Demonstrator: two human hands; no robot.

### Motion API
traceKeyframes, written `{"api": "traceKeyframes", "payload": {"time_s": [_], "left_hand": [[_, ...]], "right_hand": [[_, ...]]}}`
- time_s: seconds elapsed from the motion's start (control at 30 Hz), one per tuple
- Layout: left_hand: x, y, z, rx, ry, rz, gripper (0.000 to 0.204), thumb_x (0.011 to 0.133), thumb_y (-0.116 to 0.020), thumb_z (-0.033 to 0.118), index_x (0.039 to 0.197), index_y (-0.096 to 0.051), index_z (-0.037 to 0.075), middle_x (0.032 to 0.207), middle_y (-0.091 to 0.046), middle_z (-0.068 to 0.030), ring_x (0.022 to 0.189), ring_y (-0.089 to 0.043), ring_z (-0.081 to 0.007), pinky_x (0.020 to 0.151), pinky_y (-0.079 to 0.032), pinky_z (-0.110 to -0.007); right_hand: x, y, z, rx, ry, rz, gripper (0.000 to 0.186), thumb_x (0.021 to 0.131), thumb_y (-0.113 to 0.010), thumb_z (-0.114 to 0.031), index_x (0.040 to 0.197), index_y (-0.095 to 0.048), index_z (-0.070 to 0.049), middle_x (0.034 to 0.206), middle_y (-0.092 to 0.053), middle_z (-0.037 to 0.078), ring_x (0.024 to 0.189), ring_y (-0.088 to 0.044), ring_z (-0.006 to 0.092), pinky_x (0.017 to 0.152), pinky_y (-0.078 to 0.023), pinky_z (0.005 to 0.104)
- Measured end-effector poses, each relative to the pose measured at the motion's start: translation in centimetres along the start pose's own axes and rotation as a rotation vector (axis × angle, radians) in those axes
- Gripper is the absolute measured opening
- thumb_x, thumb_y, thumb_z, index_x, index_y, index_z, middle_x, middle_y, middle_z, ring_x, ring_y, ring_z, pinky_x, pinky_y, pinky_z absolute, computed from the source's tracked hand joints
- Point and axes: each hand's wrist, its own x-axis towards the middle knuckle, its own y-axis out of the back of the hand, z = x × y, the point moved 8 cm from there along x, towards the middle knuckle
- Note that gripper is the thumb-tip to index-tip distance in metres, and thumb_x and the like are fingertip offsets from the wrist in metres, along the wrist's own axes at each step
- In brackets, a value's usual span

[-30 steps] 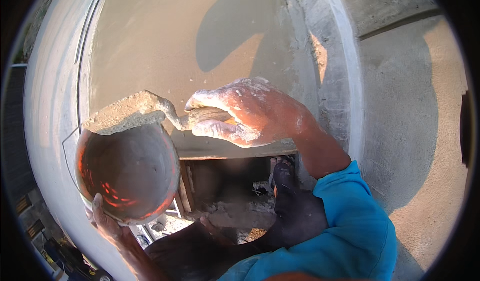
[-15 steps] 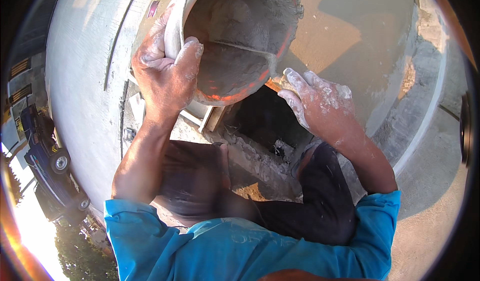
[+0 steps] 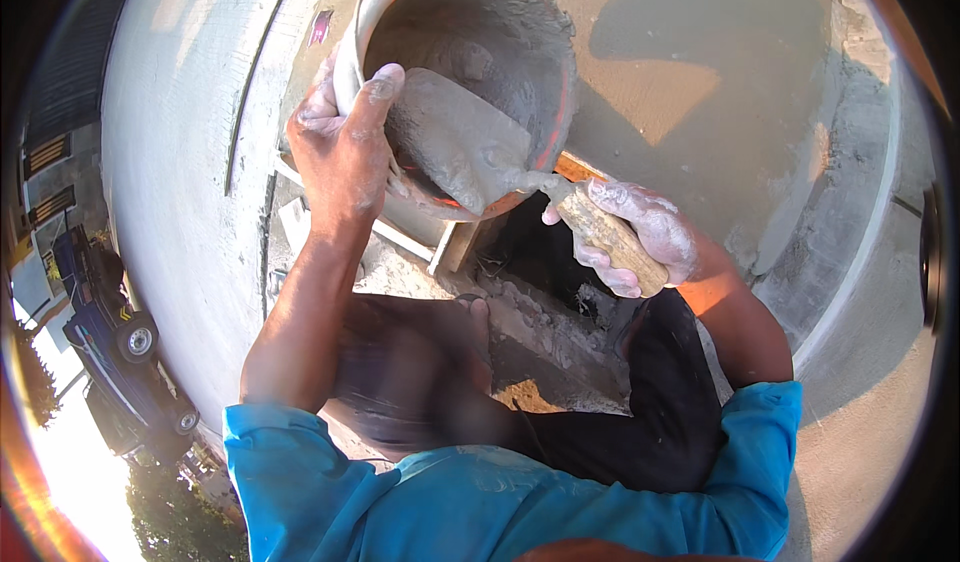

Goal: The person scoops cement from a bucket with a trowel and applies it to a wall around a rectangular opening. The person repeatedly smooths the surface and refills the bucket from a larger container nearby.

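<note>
A round bucket [image 3: 545, 52] with a pale rim and orange streaks showing through grey mortar is at the top middle. My left hand [image 3: 345, 142] grips its left rim, thumb over the edge. Turned palm partly up, my right hand [image 3: 650, 232] has its fingers wrapped round the worn wooden handle [image 3: 615, 237] of a trowel. The trowel's mortar-coated blade [image 3: 460, 132] lies tilted inside the bucket, its neck crossing the near right rim. How much mortar is under the blade is hidden.
Below the bucket are a dark opening [image 3: 530, 242] and a wooden frame [image 3: 450, 247], with my dark-clad legs [image 3: 650, 382] bent beside them. Smooth grey cement [image 3: 750, 162] extends to the right, bordered by a pale strip. A dark vehicle [image 3: 115, 332] and a building appear at far left.
The bucket has moved from the lower left up to the top middle. My right hand has turned over, and the trowel blade has gone from the rim down into the bucket.
</note>
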Motion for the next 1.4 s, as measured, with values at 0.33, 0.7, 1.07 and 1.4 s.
{"api": "traceKeyframes", "payload": {"time_s": [0.33, 0.7, 1.07, 1.4], "left_hand": [[0.3, 6.3, -3.7, -0.246, 0.198, 0.179, 0.035, 0.093, -0.060, 0.016, 0.119, -0.055, -0.006, 0.111, -0.063, -0.0168, 0.097, -0.065, -0.0254, 0.081, -0.057, -0.038], [1.9, 6.9, -3.9, -0.210, 0.187, 0.154, 0.042, 0.089, -0.063, 0.016, 0.123, -0.053, -0.007, 0.115, -0.061, -0.0173, 0.100, -0.063, -0.0264, 0.084, -0.054, -0.040], [1.4, 4.4, -3.5, -0.228, 0.253, 0.162, 0.039, 0.089, -0.060, 0.017, 0.121, -0.055, -0.006, 0.117, -0.060, -0.0185, 0.105, -0.061, -0.0279, 0.088, -0.053, -0.041], [-0.8, 3.3, 0.7, -0.210, 0.237, 0.237, 0.038, 0.087, -0.064, 0.016, 0.119, -0.057, -0.004, 0.111, -0.063, -0.0155, 0.100, -0.063, -0.0250, 0.085, -0.054, -0.039]], "right_hand": [[-20.2, 13.6, -9.4, -0.071, 0.835, 0.807, 0.039, 0.100, -0.049, -0.034, 0.123, -0.051, -0.003, 0.076, -0.053, 0.005, 0.045, -0.050, 0.0086, 0.036, -0.041, 0.0229], [-33.8, 36.6, -22.7, -0.976, 0.331, 2.218, 0.074, 0.090, -0.059, -0.052, 0.140, -0.042, 0.000, 0.133, -0.056, 0.027, 0.124, -0.053, 0.0429, 0.103, -0.044, 0.0492], [-39.4, 36.8, -27.0, -1.527, 0.510, 2.819, 0.076, 0.094, -0.050, -0.050, 0.144, -0.036, 0.007, 0.146, -0.041, 0.029, 0.137, -0.039, 0.0417, 0.112, -0.032, 0.0485], [-32.6, 35.3, -26.5, -0.759, 0.610, 1.752, 0.057, 0.089, -0.065, -0.042, 0.119, -0.056, 0.005, 0.098, -0.068, 0.020, 0.080, -0.071, 0.0274, 0.067, -0.058, 0.0417]]}}
